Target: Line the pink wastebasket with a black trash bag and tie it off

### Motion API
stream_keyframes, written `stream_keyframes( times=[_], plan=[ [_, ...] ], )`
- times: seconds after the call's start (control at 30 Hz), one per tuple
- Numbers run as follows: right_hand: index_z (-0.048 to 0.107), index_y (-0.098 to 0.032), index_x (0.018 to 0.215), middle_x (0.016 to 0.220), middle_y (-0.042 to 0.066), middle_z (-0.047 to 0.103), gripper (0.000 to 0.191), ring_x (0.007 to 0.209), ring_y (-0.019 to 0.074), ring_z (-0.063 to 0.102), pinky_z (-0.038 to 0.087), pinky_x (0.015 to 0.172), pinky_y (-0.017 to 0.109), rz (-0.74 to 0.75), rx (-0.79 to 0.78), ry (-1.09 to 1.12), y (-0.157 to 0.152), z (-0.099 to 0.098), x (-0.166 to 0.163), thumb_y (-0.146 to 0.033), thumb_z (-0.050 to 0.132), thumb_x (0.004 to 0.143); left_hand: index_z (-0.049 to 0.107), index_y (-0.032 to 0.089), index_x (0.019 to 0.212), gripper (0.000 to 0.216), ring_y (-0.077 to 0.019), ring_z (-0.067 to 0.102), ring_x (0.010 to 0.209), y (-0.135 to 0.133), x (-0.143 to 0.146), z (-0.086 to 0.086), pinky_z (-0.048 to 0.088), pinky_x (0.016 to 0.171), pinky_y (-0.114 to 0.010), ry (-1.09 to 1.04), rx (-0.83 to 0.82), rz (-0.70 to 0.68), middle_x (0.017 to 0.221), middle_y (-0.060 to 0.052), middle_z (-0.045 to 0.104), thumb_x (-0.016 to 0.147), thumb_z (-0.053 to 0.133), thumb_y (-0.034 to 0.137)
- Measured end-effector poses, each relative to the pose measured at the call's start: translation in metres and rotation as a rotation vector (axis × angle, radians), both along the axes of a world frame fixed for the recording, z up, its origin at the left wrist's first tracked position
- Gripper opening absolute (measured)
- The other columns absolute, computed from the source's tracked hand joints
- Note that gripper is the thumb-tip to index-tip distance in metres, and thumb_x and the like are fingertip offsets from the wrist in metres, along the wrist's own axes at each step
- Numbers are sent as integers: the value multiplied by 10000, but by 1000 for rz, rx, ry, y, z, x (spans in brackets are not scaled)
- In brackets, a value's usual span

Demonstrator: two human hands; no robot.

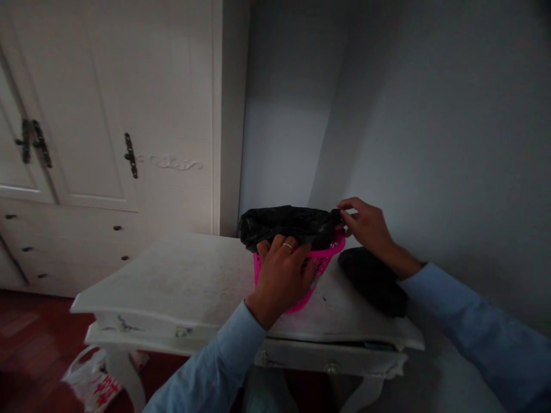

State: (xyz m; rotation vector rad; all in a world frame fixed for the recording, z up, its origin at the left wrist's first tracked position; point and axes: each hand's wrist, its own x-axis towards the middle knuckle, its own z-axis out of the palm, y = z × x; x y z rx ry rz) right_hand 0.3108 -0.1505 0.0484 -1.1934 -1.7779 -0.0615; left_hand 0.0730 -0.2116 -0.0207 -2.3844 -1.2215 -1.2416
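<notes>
A pink perforated plastic wastebasket [321,263] stands on a white table, lined with a black garbage bag [288,218]. The bag's edge folds outward over much of the rim, while pink rim shows at the front right. My left hand [282,278], wearing a ring, is at the near side with its fingers bent over the bag's edge. At the right rim my right hand [368,226] pinches the bag between thumb and fingers. Part of the basket's front is hidden behind my left hand and wrist.
Another black bundle [372,281] lies on the table [193,281], right of the basket. A white wardrobe [172,115] stands at the left, and a grey wall [439,132] rises behind. Below, a white-and-red plastic bag [97,381] sits on the reddish floor [26,332].
</notes>
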Motion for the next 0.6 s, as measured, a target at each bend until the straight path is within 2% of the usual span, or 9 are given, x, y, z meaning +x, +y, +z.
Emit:
stream_keyframes(
  times=[0.13, 0.23, 0.33, 0.43, 0.5, 0.6],
  plan=[
    [650, -179, 942, 943, 79, 717, 176, 758, 201, 699, 578, 685, 346, 30, 106, -158, 20, 22, -31, -201, 510, 838, 727, 279, 1019, 202, -266, 558, 987, 6, -3, -1, 305, 764, -444, 24, 0, -41, 974, -42, 710, 956, 537, 254],
    [674, -176, 898, 932, 88, 720, 216, 898, 224, 673, 529, 876, 400, 82, 207, -321, 33, 26, -60, -121, 479, 822, 731, 284, 1000, 215, -246, 553, 969, 10, -5, -3, 308, 766, -437, 16, 16, -83, 931, -23, 715, 914, 573, 166],
    [686, -163, 926, 954, 96, 707, 239, 931, 214, 651, 510, 895, 383, 267, 209, -393, 39, 19, -92, -106, 468, 846, 741, 275, 978, 221, -232, 556, 966, 12, -5, -4, 337, 780, -431, 12, 19, -118, 923, -29, 723, 920, 566, 153],
    [702, -173, 907, 950, 69, 704, 240, 912, 173, 649, 514, 886, 338, 559, 129, -416, 35, 11, -122, -92, 479, 868, 749, 262, 960, 220, -243, 568, 992, 12, -6, -4, 368, 787, -430, 16, 14, -110, 977, -42, 741, 923, 562, 153],
    [713, -176, 870, 940, 55, 708, 240, 903, 154, 656, 520, 880, 317, 706, 68, -374, 26, 9, -134, -76, 495, 863, 751, 266, 997, 236, -262, 575, 1031, 12, -8, -4, 388, 793, -435, 9, 22, -97, 1040, -47, 751, 914, 565, 146],
    [722, -168, 874, 947, 49, 707, 227, 916, 141, 670, 534, 863, 294, 800, 19, -211, 6, 14, -141, -52, 528, 842, 761, 255, 998, 249, -282, 594, 1065, 16, -10, -6, 434, 817, -442, 1, 25, -100, 1062, -63, 757, 902, 562, 140]
  ],
)
